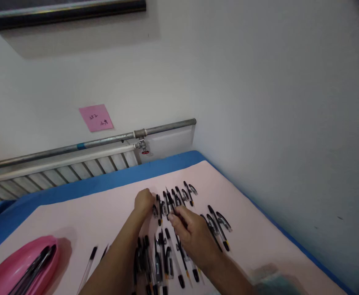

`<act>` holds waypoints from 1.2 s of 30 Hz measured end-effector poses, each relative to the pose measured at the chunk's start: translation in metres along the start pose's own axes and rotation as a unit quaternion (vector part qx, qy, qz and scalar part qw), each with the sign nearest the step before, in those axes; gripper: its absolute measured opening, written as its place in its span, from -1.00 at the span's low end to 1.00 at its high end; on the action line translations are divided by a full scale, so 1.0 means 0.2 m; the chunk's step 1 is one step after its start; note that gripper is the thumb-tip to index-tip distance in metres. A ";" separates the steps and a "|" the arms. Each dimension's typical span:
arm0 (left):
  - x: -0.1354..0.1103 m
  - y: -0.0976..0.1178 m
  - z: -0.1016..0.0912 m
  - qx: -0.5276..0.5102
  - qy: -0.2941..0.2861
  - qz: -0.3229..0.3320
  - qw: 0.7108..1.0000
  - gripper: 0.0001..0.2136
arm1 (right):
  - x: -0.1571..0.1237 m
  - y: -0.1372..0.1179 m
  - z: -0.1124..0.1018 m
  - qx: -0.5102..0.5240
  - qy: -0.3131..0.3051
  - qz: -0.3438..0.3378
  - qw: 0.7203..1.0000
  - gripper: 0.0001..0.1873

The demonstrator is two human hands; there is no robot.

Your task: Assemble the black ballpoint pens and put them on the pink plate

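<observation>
Tabletop (259, 246): pink tray (1, 268) (pens (33, 265) inside)

Surface (84, 213) open at 10 o'clock; pens (179, 196) crowd 12 to 6, pink tray (10, 262) blocks 8, wall (290, 143) near 3.

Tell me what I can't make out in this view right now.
All head view.
Left hand: fingers curled under, grip unclear.
Right hand: its back hides the fingertips; grip unclear.
Pens: several covered by both forearms.
Pink tray: cut by the frame's corner.
Pink note: writing too small.
Greenish patch: blurred.
</observation>
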State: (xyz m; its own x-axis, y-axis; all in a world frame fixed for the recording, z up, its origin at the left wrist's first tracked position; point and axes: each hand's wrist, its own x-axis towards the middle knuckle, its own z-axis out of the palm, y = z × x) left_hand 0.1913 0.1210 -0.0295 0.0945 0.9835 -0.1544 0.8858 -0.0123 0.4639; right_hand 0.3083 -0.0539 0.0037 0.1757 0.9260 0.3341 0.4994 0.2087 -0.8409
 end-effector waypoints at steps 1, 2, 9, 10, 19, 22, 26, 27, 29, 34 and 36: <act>-0.01 0.00 0.00 -0.014 0.010 0.000 1.000 -0.74 | 0.00 0.00 0.00 -0.006 0.003 -0.001 1.000 -0.72; -0.02 0.00 -0.01 -0.033 0.019 0.002 0.999 -0.75 | 0.00 0.01 0.00 -0.012 0.006 -0.002 1.000 -0.72; -0.27 -0.09 -0.19 -0.258 0.013 0.069 0.964 -0.81 | 0.00 0.03 0.03 -0.090 -0.041 -0.009 0.995 -0.76; -0.33 -0.12 -0.22 -0.285 0.005 0.080 0.955 -0.80 | 0.00 0.03 0.04 -0.104 -0.057 -0.016 0.993 -0.76; -0.61 -0.35 -0.30 -0.563 -0.102 0.065 0.817 -0.82 | -0.06 0.02 0.12 -0.140 -0.171 -0.058 0.974 -0.81; -0.62 -0.37 -0.29 -0.568 -0.113 0.053 0.813 -0.81 | -0.06 0.01 0.12 -0.152 -0.192 -0.067 0.967 -0.80; -0.63 -0.39 -0.29 -0.567 -0.125 0.054 0.812 -0.80 | -0.07 0.01 0.13 -0.183 -0.202 -0.087 0.958 -0.78; -0.63 -0.39 -0.29 -0.565 -0.128 0.057 0.813 -0.80 | -0.07 0.01 0.13 -0.189 -0.205 -0.091 0.956 -0.77; -0.63 -0.39 -0.29 -0.557 -0.133 0.063 0.817 -0.81 | -0.07 0.01 0.14 -0.193 -0.213 -0.098 0.953 -0.78; -0.63 -0.40 -0.29 -0.539 -0.144 0.065 0.828 -0.84 | -0.08 0.00 0.14 -0.191 -0.222 -0.102 0.951 -0.78; -0.63 -0.41 -0.28 -0.538 -0.146 0.063 0.828 -0.84 | -0.08 0.00 0.14 -0.193 -0.221 -0.101 0.951 -0.77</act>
State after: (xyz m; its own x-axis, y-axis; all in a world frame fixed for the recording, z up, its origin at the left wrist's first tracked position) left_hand 0.0806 0.0092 0.0014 0.3992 0.8995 -0.1776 -0.0415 0.2112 0.9766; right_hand 0.2821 -0.0601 -0.0133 -0.2876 0.9388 0.1896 0.7740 0.3444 -0.5313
